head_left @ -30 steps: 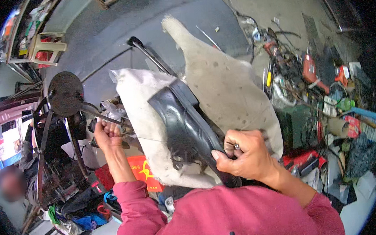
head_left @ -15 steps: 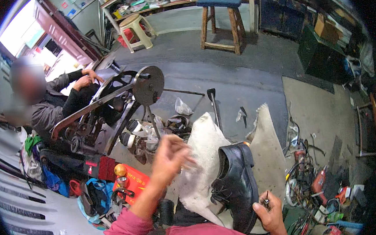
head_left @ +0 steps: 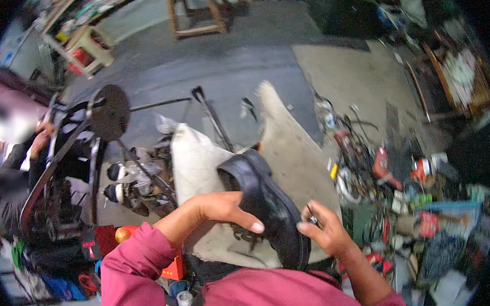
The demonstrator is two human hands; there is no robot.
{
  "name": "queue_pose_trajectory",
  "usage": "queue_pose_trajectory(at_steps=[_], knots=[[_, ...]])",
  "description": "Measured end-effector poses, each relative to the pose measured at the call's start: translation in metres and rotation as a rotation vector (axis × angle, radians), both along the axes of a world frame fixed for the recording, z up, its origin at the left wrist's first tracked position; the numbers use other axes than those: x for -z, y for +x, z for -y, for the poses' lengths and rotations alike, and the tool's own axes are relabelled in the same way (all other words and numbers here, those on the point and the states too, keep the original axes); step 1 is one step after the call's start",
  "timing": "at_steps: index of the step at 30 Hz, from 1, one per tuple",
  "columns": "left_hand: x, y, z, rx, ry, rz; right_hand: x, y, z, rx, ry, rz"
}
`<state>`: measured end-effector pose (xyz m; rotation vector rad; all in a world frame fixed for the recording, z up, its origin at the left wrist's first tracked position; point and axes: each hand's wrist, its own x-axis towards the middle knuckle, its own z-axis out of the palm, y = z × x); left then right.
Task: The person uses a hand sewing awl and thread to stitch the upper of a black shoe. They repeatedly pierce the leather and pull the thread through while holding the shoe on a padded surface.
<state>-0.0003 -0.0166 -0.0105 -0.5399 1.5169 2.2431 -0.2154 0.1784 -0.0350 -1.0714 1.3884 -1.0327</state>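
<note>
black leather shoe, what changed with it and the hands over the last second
The left hand came off the machine side and onto the black leather shoe, which now lies tilted, sole up. The right hand still pinches a small metal tool; the pale cloth stays beneath.

Shoe point(head_left: 266, 203): black, glossy, sole edge also black. Cloth point(head_left: 291, 161) under it: pale beige-grey, dark smudges. Sleeve point(head_left: 129, 260): magenta-pink, plain, same on both arms. Floor point(head_left: 238, 61): grey concrete, one lighter tan patch at right. Machine point(head_left: 78, 160) at left: black frame, dark round wheel point(head_left: 109, 112). Stool point(head_left: 196, 7) up top: bare brown wood. Box point(head_left: 173, 268) by left elbow: red-orange. Tool clutter point(head_left: 397, 181) at right: mixed red, orange, green, yellow bits on dark metal.
</note>
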Motion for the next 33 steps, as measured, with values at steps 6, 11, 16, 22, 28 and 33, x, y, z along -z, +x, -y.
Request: queue_pose_trajectory(at_steps=[6, 11, 16, 22, 28, 33], knots=[[0.010, 0.002, -0.042, -0.355, 0.338, -0.102, -0.006, 0.003, 0.002, 0.018, 0.020, 0.080], [0.011, -0.004, -0.061, -0.608, 0.105, -0.019, -0.023, 0.004, 0.009, -0.010, 0.075, 0.152], [0.021, -0.001, -0.059, -0.756, 0.094, -0.107, -0.028, -0.042, 0.014, 0.326, 0.058, 0.219], [0.033, 0.008, -0.061, -0.791, 0.119, -0.112, -0.037, -0.055, -0.011, 0.233, -0.211, -0.677], [0.039, 0.011, -0.063, -0.837, 0.039, -0.057, -0.026, 0.004, -0.041, 0.021, -0.114, 0.076], [0.042, 0.009, -0.061, -0.818, 0.039, -0.021, -0.021, 0.001, -0.036, 0.020, -0.146, 0.087]])
